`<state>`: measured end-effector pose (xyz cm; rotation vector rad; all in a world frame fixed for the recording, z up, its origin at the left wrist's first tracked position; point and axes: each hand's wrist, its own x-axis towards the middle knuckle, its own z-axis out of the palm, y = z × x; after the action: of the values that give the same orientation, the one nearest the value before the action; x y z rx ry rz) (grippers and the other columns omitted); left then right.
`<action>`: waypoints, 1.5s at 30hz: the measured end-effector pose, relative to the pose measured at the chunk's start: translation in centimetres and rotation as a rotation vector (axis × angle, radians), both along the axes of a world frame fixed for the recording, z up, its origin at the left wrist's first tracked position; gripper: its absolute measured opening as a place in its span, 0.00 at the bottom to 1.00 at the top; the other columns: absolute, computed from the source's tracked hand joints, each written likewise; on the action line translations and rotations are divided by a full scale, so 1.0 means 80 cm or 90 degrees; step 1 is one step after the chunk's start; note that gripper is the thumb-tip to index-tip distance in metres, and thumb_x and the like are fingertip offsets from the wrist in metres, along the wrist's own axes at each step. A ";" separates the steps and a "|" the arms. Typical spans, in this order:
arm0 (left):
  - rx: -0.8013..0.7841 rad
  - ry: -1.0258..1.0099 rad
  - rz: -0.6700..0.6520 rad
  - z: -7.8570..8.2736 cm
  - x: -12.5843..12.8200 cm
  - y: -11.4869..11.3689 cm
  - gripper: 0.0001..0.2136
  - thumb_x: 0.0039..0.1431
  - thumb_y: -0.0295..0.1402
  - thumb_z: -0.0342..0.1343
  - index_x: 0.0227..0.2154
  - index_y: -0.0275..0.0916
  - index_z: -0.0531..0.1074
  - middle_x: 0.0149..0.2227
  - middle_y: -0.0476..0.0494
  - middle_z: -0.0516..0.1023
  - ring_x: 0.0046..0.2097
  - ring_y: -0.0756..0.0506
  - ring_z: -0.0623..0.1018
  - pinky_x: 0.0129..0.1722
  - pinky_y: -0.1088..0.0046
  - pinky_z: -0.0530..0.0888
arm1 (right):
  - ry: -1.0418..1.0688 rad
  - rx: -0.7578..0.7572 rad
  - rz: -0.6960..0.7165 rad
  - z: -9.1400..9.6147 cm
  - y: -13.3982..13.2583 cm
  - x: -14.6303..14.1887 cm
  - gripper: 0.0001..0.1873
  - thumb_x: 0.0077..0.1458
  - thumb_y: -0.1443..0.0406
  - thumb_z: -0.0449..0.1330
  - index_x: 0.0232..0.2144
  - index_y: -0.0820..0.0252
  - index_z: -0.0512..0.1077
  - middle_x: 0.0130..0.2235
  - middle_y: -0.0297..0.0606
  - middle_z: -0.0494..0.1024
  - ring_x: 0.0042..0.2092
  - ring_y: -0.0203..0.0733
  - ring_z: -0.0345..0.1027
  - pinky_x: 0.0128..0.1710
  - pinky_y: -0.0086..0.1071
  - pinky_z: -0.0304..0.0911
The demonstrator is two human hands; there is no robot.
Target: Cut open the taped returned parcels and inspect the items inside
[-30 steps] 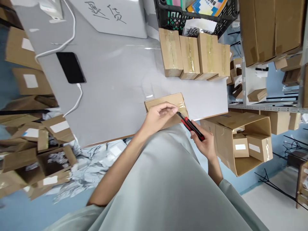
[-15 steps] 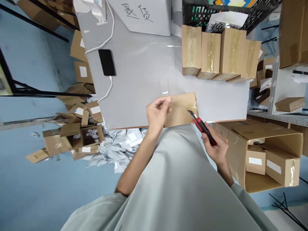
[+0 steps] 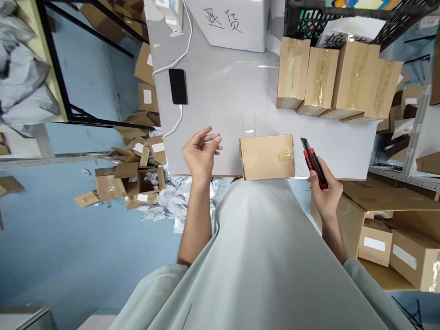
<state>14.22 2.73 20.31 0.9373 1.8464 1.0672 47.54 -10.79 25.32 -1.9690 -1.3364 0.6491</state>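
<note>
Clock directions were taken from the box (image 3: 266, 158), which lay on the table (image 3: 223, 91) with its near side right at the table's near edge. The right hand (image 3: 326, 190), at four o'clock, had its fingers wrapped around the cutter (image 3: 315, 167), blade out and pointing to eleven, just beside the box's taped end. The left hand (image 3: 200, 153) was at nine, well apart from the box, its fingers half-curled; whether thumb and forefinger pinched anything, I could not tell. Beyond the near edge, at four, stood the big carton (image 3: 395, 197). A wide stretch of tabletop ran from the box to the phone (image 3: 178, 87) at ten and the bin (image 3: 237, 23) at eleven; a narrower strip separated it from four cartons (image 3: 319, 78) at two, with the crate (image 3: 302, 23) behind them.

Half a second earlier, the left hand covered the box's left end and the blade overlapped its taped end; both had since swung outward, leaving the box's top in full view.
</note>
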 end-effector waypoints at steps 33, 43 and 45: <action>0.020 -0.111 -0.114 -0.024 -0.057 0.018 0.24 0.68 0.58 0.69 0.31 0.39 0.80 0.29 0.46 0.82 0.23 0.53 0.75 0.23 0.78 0.71 | 0.117 -0.034 -0.167 -0.017 -0.023 -0.075 0.33 0.71 0.46 0.64 0.71 0.50 0.78 0.63 0.48 0.85 0.34 0.40 0.80 0.34 0.38 0.82; 0.043 -0.176 -0.243 -0.017 -0.068 0.015 0.18 0.60 0.48 0.76 0.45 0.41 0.86 0.42 0.41 0.89 0.35 0.48 0.84 0.36 0.70 0.81 | 0.108 -0.045 -0.165 -0.020 -0.027 -0.081 0.33 0.72 0.45 0.63 0.72 0.49 0.76 0.65 0.49 0.84 0.34 0.39 0.80 0.32 0.35 0.79; 0.053 -0.175 -0.250 -0.012 -0.065 0.016 0.17 0.57 0.45 0.79 0.43 0.41 0.86 0.40 0.43 0.88 0.35 0.47 0.84 0.39 0.70 0.82 | 0.114 -0.048 -0.169 -0.019 -0.025 -0.080 0.34 0.72 0.45 0.63 0.72 0.49 0.76 0.64 0.49 0.84 0.35 0.40 0.79 0.31 0.35 0.78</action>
<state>8.98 3.98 19.34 1.0884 1.3346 0.9760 41.12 -12.79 23.77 -2.0475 -0.9367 0.7354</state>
